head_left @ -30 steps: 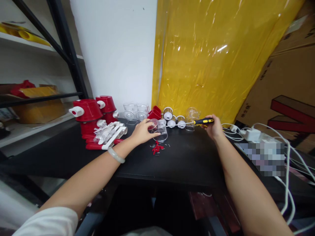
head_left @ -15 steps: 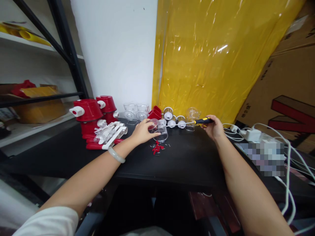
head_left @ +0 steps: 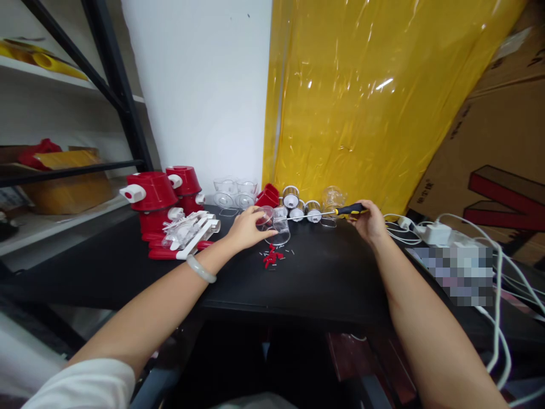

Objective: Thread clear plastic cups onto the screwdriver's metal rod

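Observation:
My left hand [head_left: 250, 228] grips a clear plastic container [head_left: 280, 235] lying on its side on the black table [head_left: 323, 272]. In my right hand [head_left: 370, 222] is a screwdriver [head_left: 351, 209] with a black and yellow handle, held level. Its long shaft points left, and the tip meets the clear container near its upper side; the exact contact point is too small to tell. Just in front of the container lie small red parts [head_left: 272, 257] with several small screws scattered around them.
Red housings [head_left: 153, 193] and a heap of white parts [head_left: 193, 230] stand on the left. Clear cups [head_left: 236, 193], a red cup [head_left: 268, 196] and metal-and-white cylinders [head_left: 291, 197] line the back. White cables and adapters [head_left: 438, 233] lie at right, near a cardboard box [head_left: 489, 142].
Almost nothing differs. The screwdriver handle and my right hand have shifted very slightly; my left hand stays on the clear container.

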Demonstrator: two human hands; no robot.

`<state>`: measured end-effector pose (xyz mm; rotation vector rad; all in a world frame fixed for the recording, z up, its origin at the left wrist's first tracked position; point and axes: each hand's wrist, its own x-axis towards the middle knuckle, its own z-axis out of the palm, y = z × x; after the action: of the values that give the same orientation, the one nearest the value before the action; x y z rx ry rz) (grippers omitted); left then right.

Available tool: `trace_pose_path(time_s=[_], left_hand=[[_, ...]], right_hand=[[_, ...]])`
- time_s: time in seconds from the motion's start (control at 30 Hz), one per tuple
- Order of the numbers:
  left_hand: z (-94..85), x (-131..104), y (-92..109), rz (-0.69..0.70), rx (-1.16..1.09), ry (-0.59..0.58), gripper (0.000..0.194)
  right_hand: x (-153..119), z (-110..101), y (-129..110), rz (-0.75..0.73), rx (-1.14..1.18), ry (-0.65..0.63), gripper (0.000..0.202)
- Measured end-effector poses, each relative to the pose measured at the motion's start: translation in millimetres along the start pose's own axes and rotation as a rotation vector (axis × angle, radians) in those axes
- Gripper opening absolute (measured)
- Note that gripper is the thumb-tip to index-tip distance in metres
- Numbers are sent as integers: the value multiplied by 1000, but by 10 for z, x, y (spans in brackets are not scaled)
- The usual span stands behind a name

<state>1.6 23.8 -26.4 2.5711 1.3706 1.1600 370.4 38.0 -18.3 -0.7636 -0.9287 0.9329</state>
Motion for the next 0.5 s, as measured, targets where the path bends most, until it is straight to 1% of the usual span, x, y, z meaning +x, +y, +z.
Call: trace_pose_path(time_s=[0.1, 0.2, 0.27, 0.33, 0.43, 0.5], left_hand=[[-1, 0, 4, -4, 0, -4, 36], [-3, 0, 7, -15, 9, -10, 36], [-4, 0, 7, -15, 14, -12, 36], [-4, -2, 7, -10, 15, -11, 36], [-4, -4, 7, -8, 12, -6, 35], [-4, -4, 6, -4, 8, -5, 35]], right_hand=[[12, 6, 33, -41, -125, 70, 44], [26, 21, 62, -78, -217, 104, 43], [27, 29, 59, -69, -190, 117, 37], [18, 30, 36, -45, -109, 110, 32], [-8, 13, -8, 1, 12, 30, 30], [-19, -2, -22, 17, 36, -10, 31]])
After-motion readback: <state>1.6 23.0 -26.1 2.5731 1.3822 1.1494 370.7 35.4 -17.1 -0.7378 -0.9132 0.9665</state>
